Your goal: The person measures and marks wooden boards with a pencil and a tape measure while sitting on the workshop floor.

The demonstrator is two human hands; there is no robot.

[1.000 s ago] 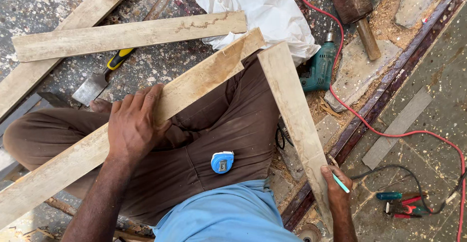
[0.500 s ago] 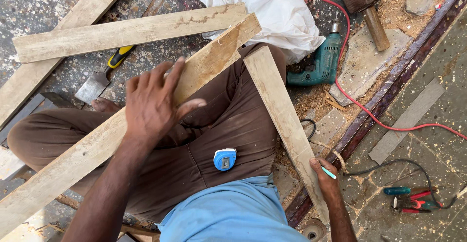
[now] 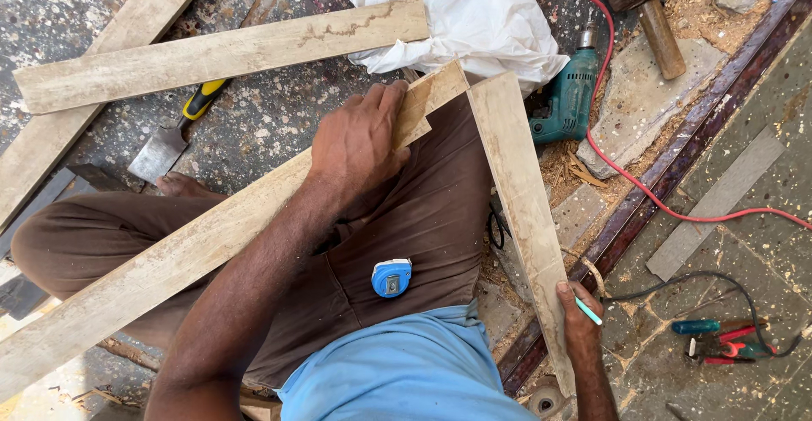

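Two planks meet at a corner over the seated person's lap: the long plank (image 3: 194, 248) runs from lower left up across the knee, and the shorter plank (image 3: 520, 210) slants down to the right, their upper ends touching just below the white plastic sheet (image 3: 474, 15). The left hand (image 3: 359, 146) lies flat on the long plank near that joint, fingers wrapped over its top edge, pressing it down. The right hand (image 3: 578, 319) clamps the lower end of the shorter plank, with a light blue pencil (image 3: 589, 311) pinched between its fingers. A blue tape measure (image 3: 390, 278) sits on the brown trousers, between the two planks. Out beyond, a teal power drill (image 3: 568, 100) lies just beside the shorter plank, its red cable (image 3: 677, 212) looping off right. A wooden mallet (image 3: 647, 7) rests top right, another plank (image 3: 220, 53) and a yellow-handled chisel (image 3: 173, 138) top left, and pliers (image 3: 719, 345) on the floor at lower right.
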